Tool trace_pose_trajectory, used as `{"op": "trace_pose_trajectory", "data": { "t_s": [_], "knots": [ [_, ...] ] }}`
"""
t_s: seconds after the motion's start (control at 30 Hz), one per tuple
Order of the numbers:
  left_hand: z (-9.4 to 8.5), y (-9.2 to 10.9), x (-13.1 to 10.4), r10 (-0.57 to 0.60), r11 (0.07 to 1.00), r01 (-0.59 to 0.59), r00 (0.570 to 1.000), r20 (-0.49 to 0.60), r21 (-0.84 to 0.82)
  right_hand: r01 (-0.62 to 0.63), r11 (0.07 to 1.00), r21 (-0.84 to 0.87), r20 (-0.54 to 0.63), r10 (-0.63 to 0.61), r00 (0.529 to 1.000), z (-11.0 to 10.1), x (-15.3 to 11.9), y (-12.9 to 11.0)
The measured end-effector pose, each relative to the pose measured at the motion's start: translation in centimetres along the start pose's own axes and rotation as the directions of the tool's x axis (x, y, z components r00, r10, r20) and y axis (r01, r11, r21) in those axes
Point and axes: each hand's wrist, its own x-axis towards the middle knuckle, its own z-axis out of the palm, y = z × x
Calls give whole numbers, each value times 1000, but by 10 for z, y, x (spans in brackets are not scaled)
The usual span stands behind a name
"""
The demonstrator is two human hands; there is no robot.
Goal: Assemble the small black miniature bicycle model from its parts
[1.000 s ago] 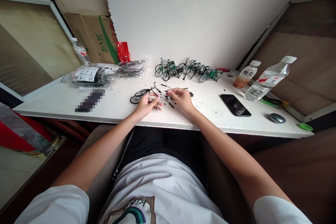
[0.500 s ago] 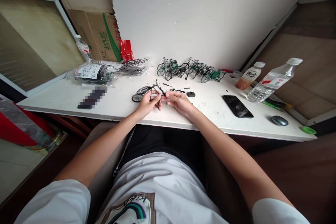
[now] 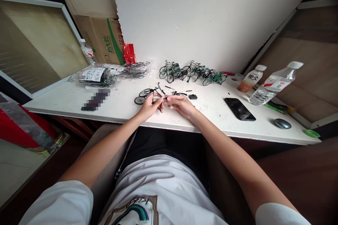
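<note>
Close together over the front of the white table (image 3: 211, 119), both hands are at a small dark bicycle frame (image 3: 160, 88). My left hand (image 3: 151, 107) is closed round the frame's lower part. My right hand (image 3: 182, 105) pinches at the same piece from the right, fingertips nearly meeting the left ones; any tiny part between them is too small to tell. Two spoked black wheels (image 3: 139, 100) lie just left of the hands. Behind and right of them are thin dark parts (image 3: 169, 87) and a small black block (image 3: 193, 96).
Several assembled toy bicycles (image 3: 192, 71) stand at the back. Plastic-wrapped parts (image 3: 95, 76), a red box (image 3: 129, 53) and a carton (image 3: 101, 38) are at back left. On the right are a phone (image 3: 239, 109), a mouse (image 3: 282, 123), a brown-drink bottle (image 3: 251, 79) and a water bottle (image 3: 276, 84).
The whole view has shifted slightly, so the scene sits a little lower and further right. Both hands keep nearly the same pose at the frame, with the fingertips slightly moved.
</note>
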Motion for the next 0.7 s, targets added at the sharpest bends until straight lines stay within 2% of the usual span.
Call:
{"op": "trace_pose_trajectory", "data": {
  "t_s": [0.33, 0.7],
  "knots": [
    [1, -1, -1, 75, 997, -74, 997, -24, 22, -21, 999, 47, 27, 20, 999, -1, 1, 1],
    [2, -4, -6, 211, 959, -194, 976, -62, 204, 13, 999, 48, 69, -17, 998, -4, 1, 5]
  ]
}}
